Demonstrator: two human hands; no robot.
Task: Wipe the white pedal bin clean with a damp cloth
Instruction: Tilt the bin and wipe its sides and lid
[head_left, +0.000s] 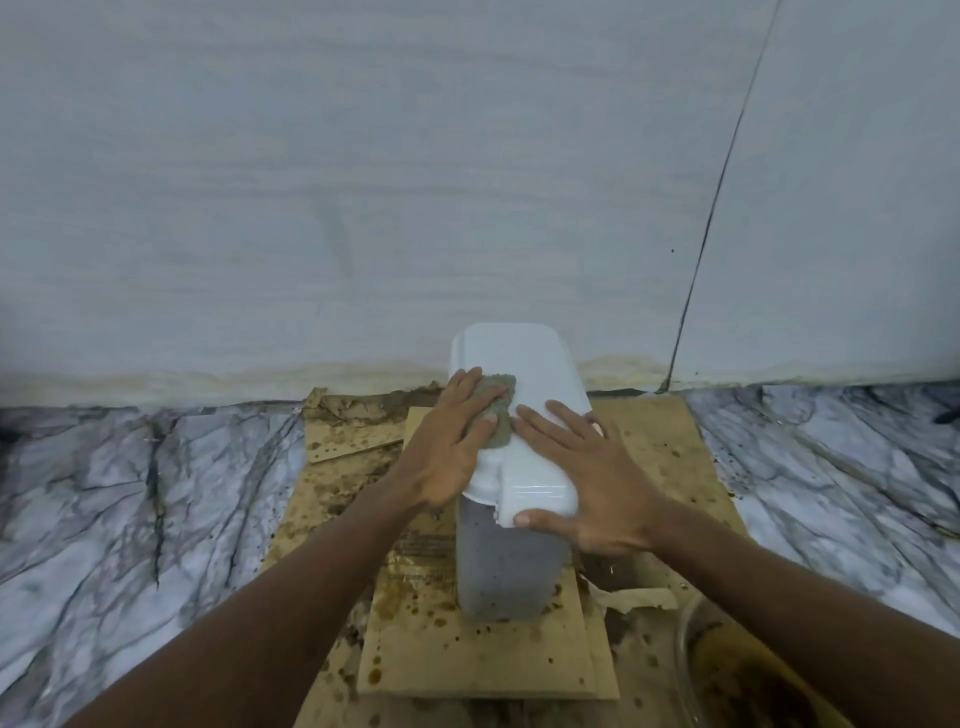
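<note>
The left hand (447, 441) lies flat on the lid (524, 358) of the white pedal bin (511, 561). Its fingers (467, 384) are straight and close together, and they press a grey-green cloth (503, 410) against the lid's left half. The cloth shows past the fingertips and along their right side; the rest is under the palm. The fingers do not curl round it.

The right hand (597, 478) rests palm-down on the right half of the lid. Its fingers (566, 415) are straight and spread apart, with the tips just beside the cloth. The thumb (540, 519) stretches out along the lid's near edge (it touches the rim there). This hand holds nothing.

The bin stands upright with its lid down, in the middle of the view and close to the pale wall (363, 182). Its body below the lid looks grey in shadow. It stands on brown-stained cardboard (467, 654), which lies on the veined marble floor (130, 493).

Counted: two hands, one bin, one cloth. There are at least three overlapping cardboard sheets (the exact number is hard to tell). One clear bowl (688, 644) sits at the lower right corner, partly cut off, with something brown inside. A thin dark line (722, 197) runs down the wall at the right.
</note>
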